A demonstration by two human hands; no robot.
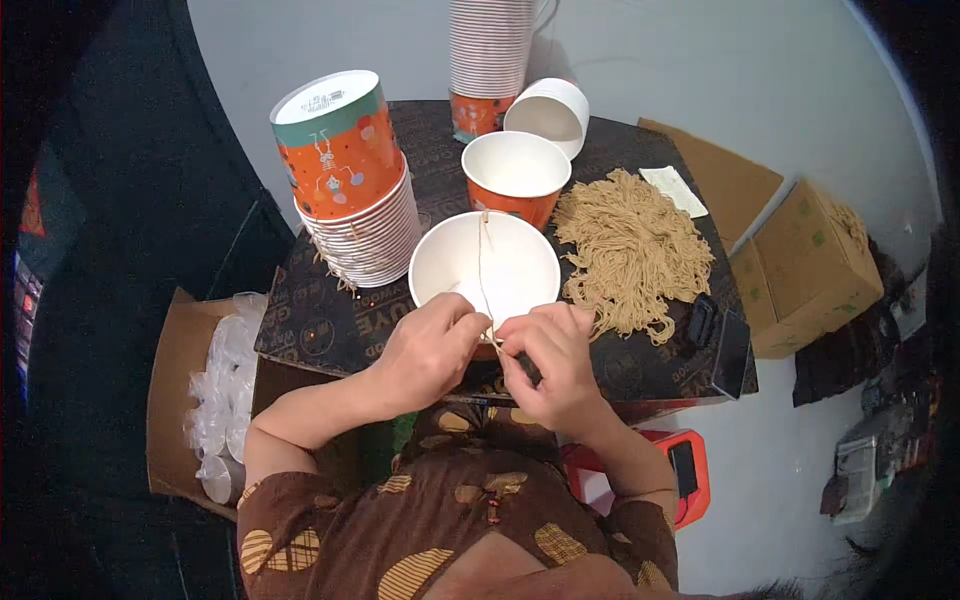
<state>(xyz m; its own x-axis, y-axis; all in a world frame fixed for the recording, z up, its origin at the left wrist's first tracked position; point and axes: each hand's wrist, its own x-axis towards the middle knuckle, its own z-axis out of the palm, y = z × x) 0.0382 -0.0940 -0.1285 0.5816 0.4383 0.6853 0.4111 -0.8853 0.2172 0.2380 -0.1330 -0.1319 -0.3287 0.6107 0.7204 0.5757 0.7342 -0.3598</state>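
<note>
Tan string (482,262) pinched taut betw. left hand (432,352) & right hand (553,362), fingertips pressed together at near rim of white paper bowl (485,268). Kept over bowl, w/ string heap (630,250) & cup stack (352,185) within reach.

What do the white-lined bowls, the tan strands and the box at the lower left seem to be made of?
Bowl: likely coated paper, matte white inside, thin rolled rim, printed orange wall. Strand pile: thin, kinked and matte tan; dried noodles or fibre string, hard to tell. Box: brown corrugated cardboard, dull, with folded flaps. Both hands pinch one strand.
</note>
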